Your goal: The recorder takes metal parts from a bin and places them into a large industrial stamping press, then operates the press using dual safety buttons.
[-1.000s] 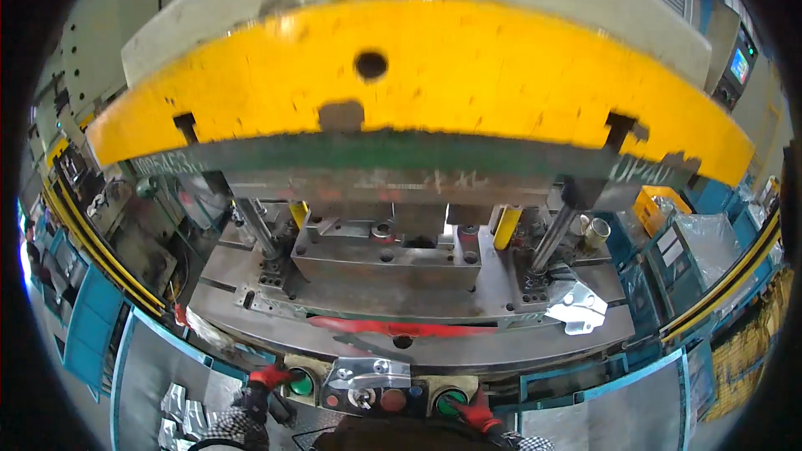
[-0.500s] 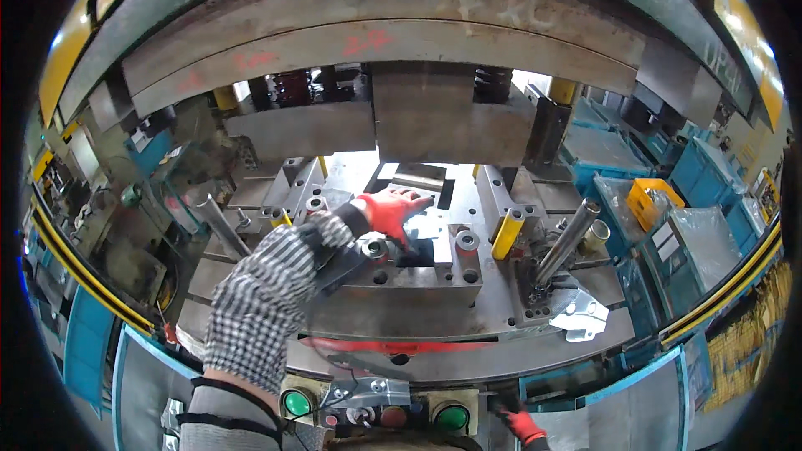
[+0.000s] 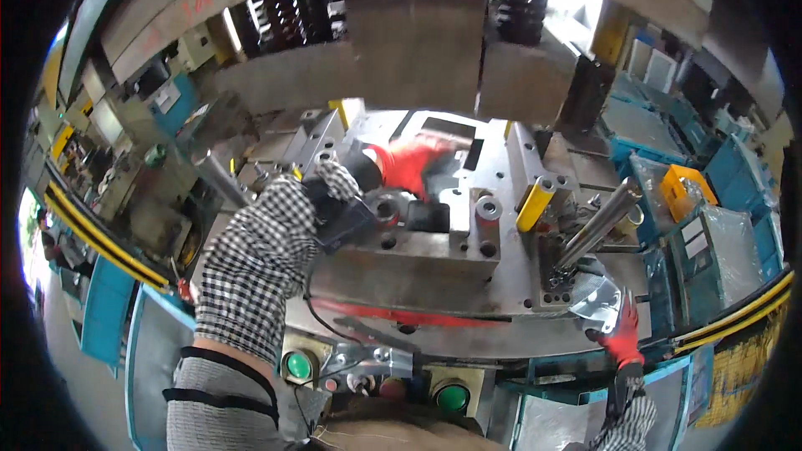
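Observation:
My left hand (image 3: 408, 163), in a red glove, reaches over the die (image 3: 393, 252) of a large press. Its fingers are smeared by motion, so what they hold, if anything, is unclear. A checked sleeve (image 3: 251, 259) covers that arm, and a dark device (image 3: 341, 215) sits by the wrist. Off to the right, my right hand (image 3: 620, 339), also red-gloved, has its thumb and fingers closed around the near right edge of a shiny bent sheet-metal bracket (image 3: 596, 299). This bracket lies on the press bed beside a slanted steel post.
The press's upper block (image 3: 418, 42) hangs above the die. Yellow cylinders (image 3: 535, 204) and a steel guide post (image 3: 597, 224) stand right of it. Nearest me is a control box with green buttons (image 3: 452, 397). Blue bins and a yellow crate (image 3: 687, 190) stand at the right.
My right hand has come up from the lower edge and taken hold of the bracket. My left hand stays over the die, now blurred. The whole view has shifted with my head.

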Available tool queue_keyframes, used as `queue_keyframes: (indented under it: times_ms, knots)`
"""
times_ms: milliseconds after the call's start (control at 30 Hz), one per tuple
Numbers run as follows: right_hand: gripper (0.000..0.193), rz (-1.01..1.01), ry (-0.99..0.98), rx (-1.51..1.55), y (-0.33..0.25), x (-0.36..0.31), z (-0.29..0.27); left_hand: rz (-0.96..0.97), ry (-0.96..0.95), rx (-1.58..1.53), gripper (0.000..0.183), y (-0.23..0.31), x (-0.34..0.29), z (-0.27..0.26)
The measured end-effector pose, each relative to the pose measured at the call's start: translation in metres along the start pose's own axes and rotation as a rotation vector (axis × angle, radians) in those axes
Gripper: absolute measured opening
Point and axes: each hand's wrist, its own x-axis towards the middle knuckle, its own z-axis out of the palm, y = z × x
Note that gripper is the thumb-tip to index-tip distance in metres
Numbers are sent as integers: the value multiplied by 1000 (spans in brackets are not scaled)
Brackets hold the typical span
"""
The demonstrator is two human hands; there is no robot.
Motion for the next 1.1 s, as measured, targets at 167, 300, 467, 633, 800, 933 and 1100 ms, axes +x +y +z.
queue_keyframes:
  times_ms: [167, 300, 467, 633, 800, 933, 1100]
  knots:
    - [161, -42, -166, -138, 43, 51, 21, -81, 70, -318, 121, 101, -70, -94]
    - [158, -105, -260, 57, 25, 76, 7, -185, -20, -314, 117, 180, -191, -121]
    - [155, -152, -322, 108, 26, 74, -1, -466, -324, -448, 114, 272, -237, -26]
    - [151, -246, -286, 10, 29, 75, -5, -532, -291, -59, 112, 318, -256, 154]
    - [147, -248, -212, 1, 37, 61, -29, -423, -312, 117, 107, 299, -242, 253]
    - [146, -158, -140, 136, 37, 20, -55, -272, -271, 58, 105, 279, -249, 260]
    - [142, -299, -45, 338, -12, -35, -76, -223, -162, 52, 98, 271, -272, 291]
